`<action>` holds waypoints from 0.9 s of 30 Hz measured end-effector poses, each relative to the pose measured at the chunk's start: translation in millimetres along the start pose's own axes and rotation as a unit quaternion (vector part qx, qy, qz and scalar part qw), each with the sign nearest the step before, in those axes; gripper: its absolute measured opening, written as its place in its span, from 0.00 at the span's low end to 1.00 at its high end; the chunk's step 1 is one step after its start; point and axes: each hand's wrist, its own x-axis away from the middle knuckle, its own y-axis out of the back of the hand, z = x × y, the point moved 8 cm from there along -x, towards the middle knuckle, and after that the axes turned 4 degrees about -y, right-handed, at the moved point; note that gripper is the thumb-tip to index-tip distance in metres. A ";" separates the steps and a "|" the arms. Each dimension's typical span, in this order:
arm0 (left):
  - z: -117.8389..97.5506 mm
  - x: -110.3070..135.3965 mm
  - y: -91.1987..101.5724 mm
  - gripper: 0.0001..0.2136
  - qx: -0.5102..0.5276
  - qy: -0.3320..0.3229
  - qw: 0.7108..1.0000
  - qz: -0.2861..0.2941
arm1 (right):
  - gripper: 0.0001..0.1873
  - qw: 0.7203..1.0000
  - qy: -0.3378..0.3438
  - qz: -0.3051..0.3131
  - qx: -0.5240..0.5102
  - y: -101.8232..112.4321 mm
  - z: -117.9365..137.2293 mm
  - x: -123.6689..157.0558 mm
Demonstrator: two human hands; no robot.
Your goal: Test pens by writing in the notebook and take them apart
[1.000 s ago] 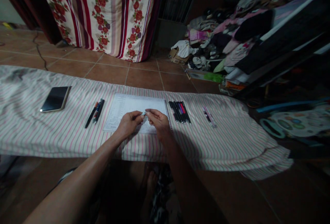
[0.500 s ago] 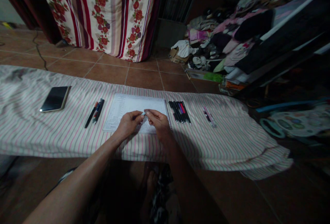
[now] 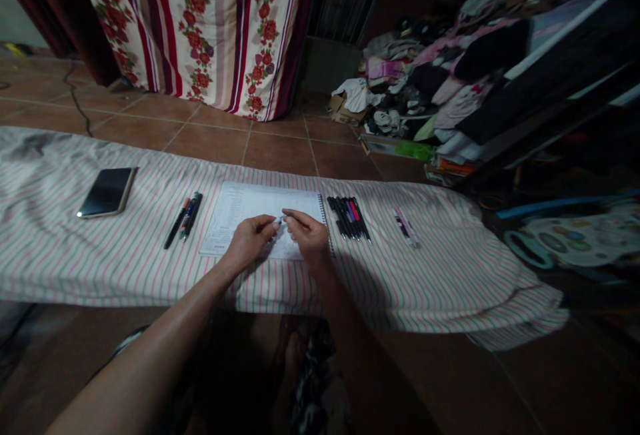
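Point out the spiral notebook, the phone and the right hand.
Spiral notebook (image 3: 265, 203): head view, on the page's upper middle.
Phone (image 3: 107, 192): head view, on its dark screen.
Right hand (image 3: 309, 233): head view, on the back of it.

We cannot identify the small object (image 3: 279, 219) pinched between the left hand (image 3: 251, 238) and right hand (image 3: 307, 235); it is too tiny and partly covered by fingers. The hands hide part of the notebook (image 3: 273, 199), and its print is too small for us to read. The left edge cuts off the striped cloth (image 3: 55, 241), the top edge the flowered curtain (image 3: 200, 35), and we lose the right side's clutter (image 3: 570, 235) in darkness and blur.
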 end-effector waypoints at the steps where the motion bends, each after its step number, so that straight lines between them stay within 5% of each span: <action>1: -0.2 0.0 0.4 0.12 -0.001 0.000 1.000 -0.002 | 0.16 1.000 0.013 0.001 0.019 -0.4 1.2 -0.1; 15: 2.4 -0.7 1.0 0.12 -0.011 0.002 1.000 -0.004 | 0.13 0.990 0.107 0.002 0.090 -0.7 19.1 5.6; 27: -0.5 0.1 0.8 0.11 -0.008 0.004 1.000 0.000 | 0.17 1.000 -0.010 -0.007 0.008 -1.8 -5.3 -1.6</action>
